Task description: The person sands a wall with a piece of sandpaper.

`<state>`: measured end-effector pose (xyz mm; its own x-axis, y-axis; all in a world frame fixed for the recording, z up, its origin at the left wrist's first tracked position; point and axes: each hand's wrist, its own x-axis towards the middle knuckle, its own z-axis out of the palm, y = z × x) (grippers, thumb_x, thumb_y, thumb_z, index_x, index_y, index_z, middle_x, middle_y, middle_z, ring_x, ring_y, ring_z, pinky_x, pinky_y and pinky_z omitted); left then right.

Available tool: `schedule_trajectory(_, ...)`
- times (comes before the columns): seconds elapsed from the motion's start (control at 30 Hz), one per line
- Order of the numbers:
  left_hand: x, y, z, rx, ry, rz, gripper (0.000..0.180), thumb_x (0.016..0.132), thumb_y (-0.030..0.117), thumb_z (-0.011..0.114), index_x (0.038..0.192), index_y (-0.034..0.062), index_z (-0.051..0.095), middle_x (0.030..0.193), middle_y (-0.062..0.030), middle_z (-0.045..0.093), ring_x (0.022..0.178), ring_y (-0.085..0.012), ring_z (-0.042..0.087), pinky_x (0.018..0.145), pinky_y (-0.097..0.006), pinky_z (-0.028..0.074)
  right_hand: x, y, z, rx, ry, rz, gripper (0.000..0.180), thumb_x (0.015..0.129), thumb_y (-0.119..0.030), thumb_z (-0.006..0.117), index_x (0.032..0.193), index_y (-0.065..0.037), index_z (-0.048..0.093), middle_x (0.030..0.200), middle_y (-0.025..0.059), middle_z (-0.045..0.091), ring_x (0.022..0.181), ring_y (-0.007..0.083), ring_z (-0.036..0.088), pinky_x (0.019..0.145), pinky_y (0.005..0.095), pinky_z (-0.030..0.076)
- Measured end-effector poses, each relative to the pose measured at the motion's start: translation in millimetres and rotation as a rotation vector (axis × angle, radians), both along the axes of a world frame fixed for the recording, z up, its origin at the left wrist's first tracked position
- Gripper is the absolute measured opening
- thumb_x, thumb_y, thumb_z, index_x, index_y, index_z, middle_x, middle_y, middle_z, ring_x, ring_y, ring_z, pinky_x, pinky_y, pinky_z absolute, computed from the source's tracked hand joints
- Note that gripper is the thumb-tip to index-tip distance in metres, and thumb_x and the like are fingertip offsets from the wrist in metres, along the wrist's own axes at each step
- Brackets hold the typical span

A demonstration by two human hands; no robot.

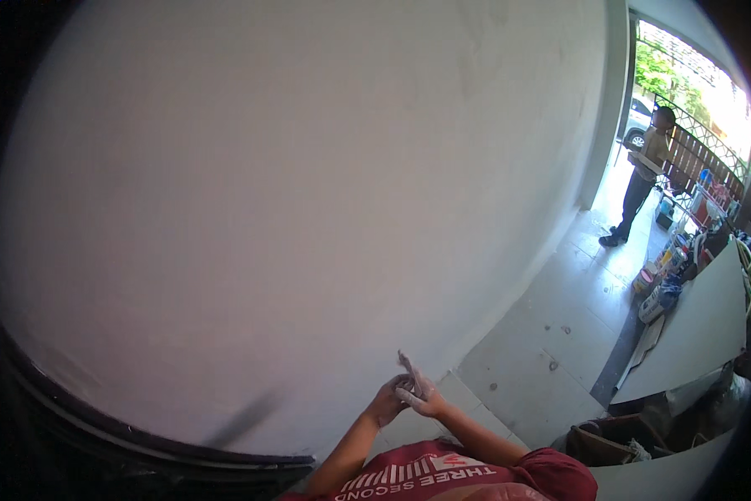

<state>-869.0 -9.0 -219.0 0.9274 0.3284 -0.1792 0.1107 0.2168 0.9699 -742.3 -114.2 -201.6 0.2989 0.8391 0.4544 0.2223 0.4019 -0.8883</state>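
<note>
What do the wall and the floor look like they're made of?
Wall: likely smooth plaster or skim coat, matte off-white, no joints or texture, faint smudges. Floor: looks like large pale tiles, slightly dull, with straight grout lines and a few dark spots. Both hands are dusted whitish, which fits wet or powdery filler, though that is uncertain.

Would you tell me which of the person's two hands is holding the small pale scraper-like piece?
The right hand, whitened with dust, holds the small pale piece; the left hand only presses against it.
</note>
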Motion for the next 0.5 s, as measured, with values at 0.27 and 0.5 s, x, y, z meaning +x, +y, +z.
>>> schedule_trajectory(0.27,-42,-4,1,-0.27,0.15,0.525,0.04,0.101,0.026,0.063,0.135,0.0067,0.055,0.128,-0.0097,0.061,0.114,-0.0208,0.06,0.091,-0.036,0.054,-45,13,-13,-0.128,-0.11,-0.338,0.053,0.101,-0.001,0.045,0.154,-0.004,0.042,0.154,0.0166,0.049,0.151,0.0359,0.033,0.124,0.0465,0.016)
schedule_trajectory(0.5,-50,18,32,-0.083,0.039,0.488,0.05,0.102,0.035,0.061,0.141,0.0051,0.051,0.128,-0.0111,0.062,0.114,-0.02,0.059,0.095,-0.036,0.05,-19,12,35,0.143,-0.072,-0.513,0.054,0.097,0.012,0.039,0.151,0.006,0.04,0.153,0.0285,0.046,0.144,0.0382,0.045,0.116,0.0443,0.037)
